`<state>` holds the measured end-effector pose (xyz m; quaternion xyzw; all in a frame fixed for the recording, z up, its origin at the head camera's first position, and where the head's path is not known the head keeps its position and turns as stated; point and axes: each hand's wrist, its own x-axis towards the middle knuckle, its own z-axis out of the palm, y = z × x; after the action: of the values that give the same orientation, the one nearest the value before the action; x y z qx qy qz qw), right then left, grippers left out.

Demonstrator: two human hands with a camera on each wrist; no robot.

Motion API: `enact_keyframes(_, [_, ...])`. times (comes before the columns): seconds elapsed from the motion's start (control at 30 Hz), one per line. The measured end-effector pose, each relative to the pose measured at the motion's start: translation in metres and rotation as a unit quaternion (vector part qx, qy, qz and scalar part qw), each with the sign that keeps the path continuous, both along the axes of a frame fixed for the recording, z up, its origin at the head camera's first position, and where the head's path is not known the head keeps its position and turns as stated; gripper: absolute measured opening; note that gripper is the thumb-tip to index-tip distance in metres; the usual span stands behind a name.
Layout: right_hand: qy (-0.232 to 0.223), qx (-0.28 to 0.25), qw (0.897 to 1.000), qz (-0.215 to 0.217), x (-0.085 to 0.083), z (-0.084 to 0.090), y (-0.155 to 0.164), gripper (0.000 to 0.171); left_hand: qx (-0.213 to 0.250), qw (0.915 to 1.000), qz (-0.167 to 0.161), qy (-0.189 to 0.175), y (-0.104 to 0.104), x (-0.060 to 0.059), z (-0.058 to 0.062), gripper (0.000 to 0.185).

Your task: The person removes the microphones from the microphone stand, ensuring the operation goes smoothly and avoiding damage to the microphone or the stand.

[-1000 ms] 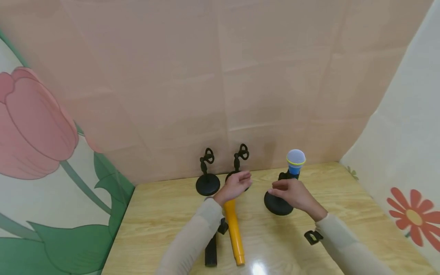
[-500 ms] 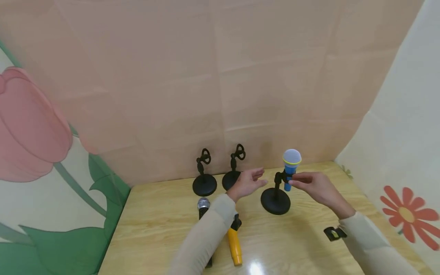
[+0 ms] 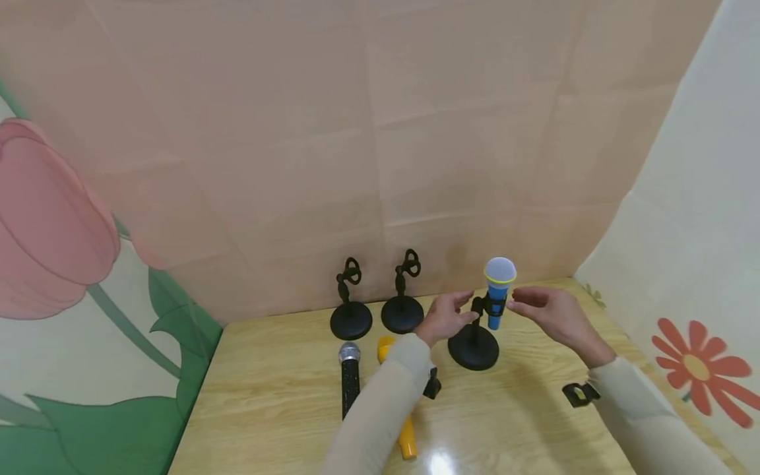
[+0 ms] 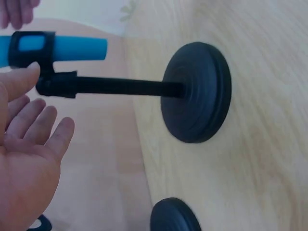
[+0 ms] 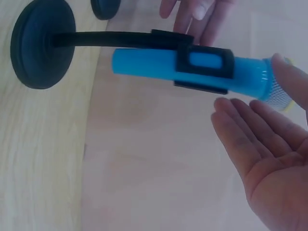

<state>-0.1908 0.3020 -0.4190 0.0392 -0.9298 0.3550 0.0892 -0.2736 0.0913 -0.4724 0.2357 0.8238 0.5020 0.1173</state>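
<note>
A blue toy microphone (image 3: 497, 293) with a white head and yellow ring sits upright in the clip of a black desk stand (image 3: 473, 349). To its left, my left hand (image 3: 445, 319) is beside the stand's neck with loosely spread fingers. In the left wrist view the thumb (image 4: 21, 79) overlaps the clip; whether it touches, I cannot tell. On the other side, my right hand (image 3: 555, 318) is held near the microphone, its fingers relaxed. The right wrist view shows the palm (image 5: 284, 187) facing the microphone, nothing gripped.
Two more black stands with bare ring clips, a left one (image 3: 351, 321) and a middle one (image 3: 402, 314), stand by the back wall. A black microphone (image 3: 350, 376) with a silver head and a yellow microphone (image 3: 408, 441) lie on the wooden table (image 3: 267, 389), partly behind my left arm.
My left hand has moved right toward the stand with the blue microphone. My right hand has shifted right, from in front of the microphone to beside it, and its fingers have parted.
</note>
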Motion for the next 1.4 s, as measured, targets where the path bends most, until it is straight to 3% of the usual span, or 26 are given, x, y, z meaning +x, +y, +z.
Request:
enact_keyframes(0.27, [0.051, -0.025, 0.998, -0.007, -0.013, -0.014, -0.002, 0.052, -0.042, 0.9983, 0.0, 0.041, 0.003, 0.002, -0.005, 0.043])
enact_keyframes(0.43, [0.067, -0.04, 0.997, -0.005, -0.018, -0.019, -0.005, 0.048, -0.014, 0.9996, 0.005, 0.022, 0.003, 0.002, -0.007, 0.041])
enact_keyframes(0.67, [0.067, -0.041, 0.997, -0.008, -0.021, -0.018, -0.012, 0.041, -0.039, 0.9977, 0.026, 0.049, -0.001, 0.001, -0.007, 0.031])
enact_keyframes(0.87, [0.061, -0.045, 0.997, 0.001, -0.02, -0.02, -0.015, 0.041, 0.006, 0.999, 0.041, 0.017, -0.006, 0.002, -0.009, 0.025])
enact_keyframes(1.0, [0.055, -0.063, 0.996, 0.002, -0.019, -0.02, -0.018, 0.043, 0.021, 0.9989, 0.039, 0.015, -0.007, 0.002, -0.011, 0.024])
enact_keyframes(1.4, [0.086, -0.073, 0.994, 0.004, -0.022, -0.025, -0.026, 0.038, -0.017, 0.9982, 0.038, 0.043, -0.01, 0.005, -0.008, 0.02])
